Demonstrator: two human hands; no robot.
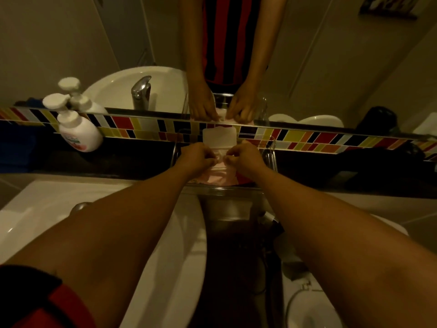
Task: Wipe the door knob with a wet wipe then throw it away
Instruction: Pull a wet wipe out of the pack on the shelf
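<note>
Head view shows the left hand point(198, 155) and right hand point(246, 157) both pinching at the pink wet wipe pack point(218, 172). Its white flap point(219, 137) stands lifted, inside a clear tray point(224, 191) beside the sink point(47, 209).

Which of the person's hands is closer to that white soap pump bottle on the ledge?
Left. The left hand is at the pink wipes pack, on the side facing the soap bottle. The right hand grips the pack's far side, farther away.
</note>
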